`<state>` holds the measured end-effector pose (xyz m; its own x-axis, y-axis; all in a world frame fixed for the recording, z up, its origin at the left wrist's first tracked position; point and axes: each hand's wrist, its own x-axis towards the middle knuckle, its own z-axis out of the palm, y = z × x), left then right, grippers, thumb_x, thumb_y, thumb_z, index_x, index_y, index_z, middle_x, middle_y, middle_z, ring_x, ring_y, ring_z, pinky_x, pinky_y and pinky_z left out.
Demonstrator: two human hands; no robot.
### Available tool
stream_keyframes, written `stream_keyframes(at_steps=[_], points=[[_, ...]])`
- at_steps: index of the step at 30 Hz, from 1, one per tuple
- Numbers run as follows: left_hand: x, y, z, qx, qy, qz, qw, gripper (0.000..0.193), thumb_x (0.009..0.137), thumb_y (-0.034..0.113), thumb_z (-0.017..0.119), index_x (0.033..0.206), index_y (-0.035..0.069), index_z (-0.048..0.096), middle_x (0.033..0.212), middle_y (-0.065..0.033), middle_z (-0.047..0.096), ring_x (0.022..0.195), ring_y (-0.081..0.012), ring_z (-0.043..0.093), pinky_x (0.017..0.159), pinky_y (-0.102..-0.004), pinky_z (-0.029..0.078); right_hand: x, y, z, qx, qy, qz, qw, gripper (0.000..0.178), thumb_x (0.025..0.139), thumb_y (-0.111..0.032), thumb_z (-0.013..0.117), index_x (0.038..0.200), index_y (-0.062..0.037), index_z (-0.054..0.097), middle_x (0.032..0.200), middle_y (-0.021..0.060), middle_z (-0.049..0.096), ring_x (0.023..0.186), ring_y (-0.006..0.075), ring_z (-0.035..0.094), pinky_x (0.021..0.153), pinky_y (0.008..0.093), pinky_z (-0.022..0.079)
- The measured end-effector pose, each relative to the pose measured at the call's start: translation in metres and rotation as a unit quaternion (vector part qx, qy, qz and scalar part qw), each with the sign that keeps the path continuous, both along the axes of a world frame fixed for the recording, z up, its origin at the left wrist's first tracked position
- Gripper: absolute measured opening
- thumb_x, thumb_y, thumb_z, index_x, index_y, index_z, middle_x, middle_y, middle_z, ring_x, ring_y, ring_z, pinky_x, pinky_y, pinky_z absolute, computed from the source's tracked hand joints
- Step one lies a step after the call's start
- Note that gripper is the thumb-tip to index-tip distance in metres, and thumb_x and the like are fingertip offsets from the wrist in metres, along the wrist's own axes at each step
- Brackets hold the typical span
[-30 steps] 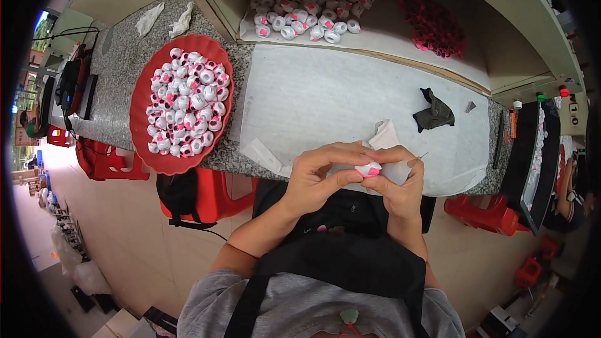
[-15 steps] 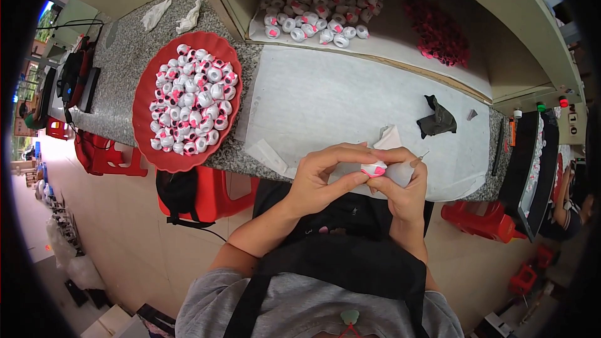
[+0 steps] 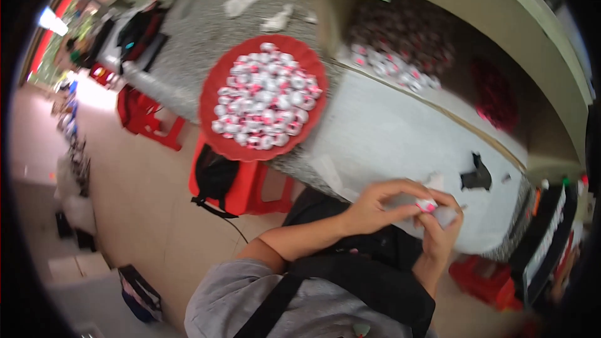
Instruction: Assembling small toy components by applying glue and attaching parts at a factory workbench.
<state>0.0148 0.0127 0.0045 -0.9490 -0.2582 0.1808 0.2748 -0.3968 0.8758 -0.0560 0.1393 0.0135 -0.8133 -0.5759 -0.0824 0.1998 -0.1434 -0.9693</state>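
Above the near edge of the white paper, both hands meet around a small round white piece with pink patches. My left hand pinches it between thumb and fingers. My right hand steadies its other side and also keeps a translucent whitish object with a thin tip in the palm; its kind is unclear through blur. A white scrap lies just beyond the fingers. To the left, a red scalloped bowl holds a heap of similar white-and-pink pieces.
Inside the shelf beyond the paper are more white-and-pink pieces and a dark pink heap. A black scrap rests on the paper's right part. Red stools stand under the granite counter, one bearing a black bag.
My view has swung left, so the bowl, shelf and paper sit farther right in the picture, with some blur. Both hands keep the same hold on the small piece.
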Motion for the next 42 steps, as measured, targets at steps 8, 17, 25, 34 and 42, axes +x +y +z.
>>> stream_keyframes(at_steps=[8, 17, 25, 34, 42], points=[[0.000, 0.015, -0.004, 0.024, 0.082, -0.032, 0.996, 0.021, 0.071, 0.004, 0.057, 0.091, 0.001, 0.053, 0.093, -0.0094, 0.053, 0.092, -0.0190, 0.048, 0.087, -0.0311, 0.031, 0.004, 0.015, -0.007, -0.056, 0.040, 0.009, 0.998, 0.031, 0.063, -0.009, 0.059, 0.088, 0.0015, 0.044, 0.064, 0.0069, 0.046, 0.046, 0.0095, 0.041, 0.039, 0.0181, 0.032], [0.003, 0.008, 0.004, -0.153, 0.046, 0.122, 0.980, 0.017, 0.072, 0.002, 0.053, 0.089, 0.002, 0.053, 0.095, -0.0105, 0.051, 0.091, -0.0206, 0.047, 0.087, -0.0347, 0.032, 0.005, -0.005, -0.005, -0.039, -0.010, 0.008, 0.999, 0.036, 0.065, -0.005, 0.058, 0.097, 0.0000, 0.042, 0.074, 0.0097, 0.050, 0.047, 0.0103, 0.043, 0.042, 0.0186, 0.035], [0.032, -0.094, 0.045, -0.504, -0.107, 0.568, 0.641, 0.032, 0.063, -0.003, 0.056, 0.095, 0.000, 0.051, 0.102, -0.0122, 0.045, 0.095, -0.0231, 0.044, 0.082, -0.0307, 0.032, -0.011, -0.001, -0.002, -0.017, 0.022, 0.036, 0.999, 0.050, 0.063, 0.002, 0.049, 0.110, -0.0009, 0.032, 0.077, 0.0112, 0.048, 0.050, 0.0095, 0.041, 0.047, 0.0197, 0.036], [-0.159, -0.058, 0.022, -0.757, -0.035, 0.261, 0.599, 0.017, 0.065, 0.011, 0.059, 0.082, 0.010, 0.057, 0.077, -0.0065, 0.056, 0.073, -0.0211, 0.049, 0.066, -0.0320, 0.035, -0.017, 0.029, -0.005, -0.103, 0.040, 0.006, 0.994, 0.035, 0.064, -0.012, 0.048, 0.093, -0.0057, 0.031, 0.091, 0.0159, 0.039, 0.055, 0.0161, 0.042, 0.052, 0.0263, 0.037], [-0.168, -0.043, 0.016, -0.718, -0.014, 0.241, 0.653, 0.012, 0.065, 0.008, 0.059, 0.077, 0.009, 0.059, 0.072, -0.0079, 0.055, 0.069, -0.0197, 0.051, 0.065, -0.0286, 0.035, -0.024, 0.050, -0.008, -0.090, 0.066, -0.028, 0.993, 0.030, 0.067, -0.007, 0.045, 0.095, -0.0014, 0.034, 0.092, 0.0144, 0.039, 0.061, 0.0194, 0.048, 0.053, 0.0291, 0.041]])
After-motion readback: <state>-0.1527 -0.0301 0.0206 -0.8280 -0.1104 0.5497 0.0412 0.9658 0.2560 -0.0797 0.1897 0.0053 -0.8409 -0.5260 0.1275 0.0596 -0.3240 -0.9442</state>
